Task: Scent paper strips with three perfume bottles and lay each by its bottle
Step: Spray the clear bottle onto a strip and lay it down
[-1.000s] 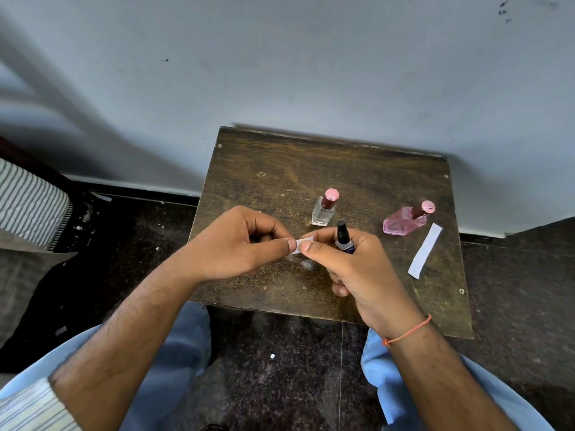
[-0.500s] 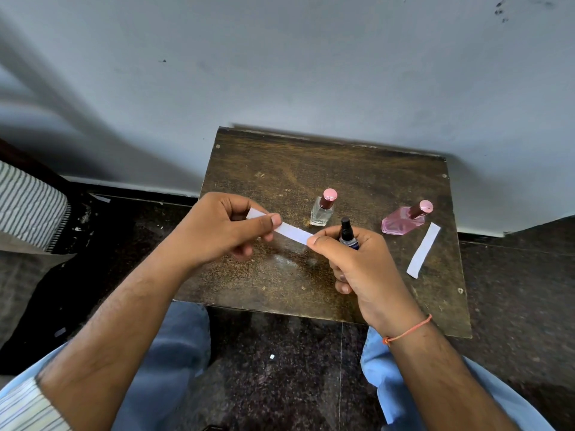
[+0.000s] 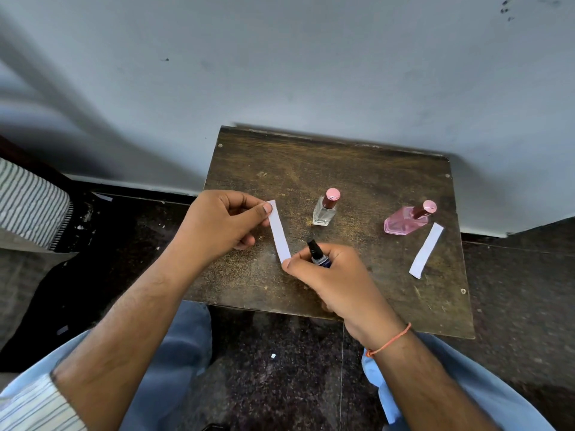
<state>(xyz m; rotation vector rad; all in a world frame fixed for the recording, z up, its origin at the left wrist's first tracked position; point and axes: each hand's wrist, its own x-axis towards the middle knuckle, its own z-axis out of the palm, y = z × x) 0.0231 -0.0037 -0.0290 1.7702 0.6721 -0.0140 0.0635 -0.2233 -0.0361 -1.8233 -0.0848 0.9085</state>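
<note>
My left hand (image 3: 222, 223) pinches the upper end of a white paper strip (image 3: 279, 231) above the small wooden table (image 3: 311, 163). My right hand (image 3: 329, 276) pinches the strip's lower end and also grips a small dark blue bottle with a black cap (image 3: 318, 255). A clear bottle with a pink cap (image 3: 325, 208) stands upright at the table's middle. A pink bottle with a pink cap (image 3: 404, 220) stands at the right. A second white strip (image 3: 425, 245) lies flat just right of the pink bottle.
The table stands against a pale wall (image 3: 280, 73). Dark speckled floor (image 3: 273, 368) surrounds it. My knees in light blue trousers (image 3: 174, 346) are under the near edge. A striped cloth (image 3: 28, 203) sits at the far left.
The strip was bunched between my close-together fingertips; my left hand has moved left and up, drawing it out to full length. My right hand keeps the dark bottle.
</note>
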